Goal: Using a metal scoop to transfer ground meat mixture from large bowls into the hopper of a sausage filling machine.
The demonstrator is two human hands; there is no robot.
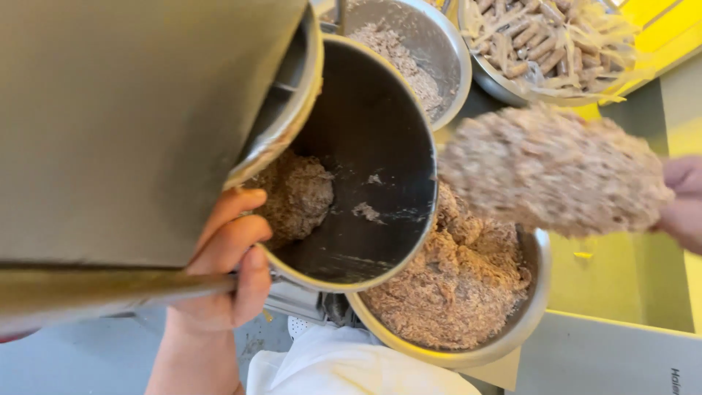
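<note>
My left hand grips the rim and side handle of a tilted steel pot. A clump of brownish ground mixture clings inside it, near my fingers. Below the pot's mouth sits a steel bowl heaped with the same mixture. My right hand, at the right edge, holds up a flat tool thickly coated with the mixture, blurred and hovering above the bowl. Only a few fingers of that hand show.
A grey machine housing fills the upper left. Behind stand a steel bowl of ground mixture and another bowl of pale tubular pieces. The worktop is yellow. A white cloth lies below.
</note>
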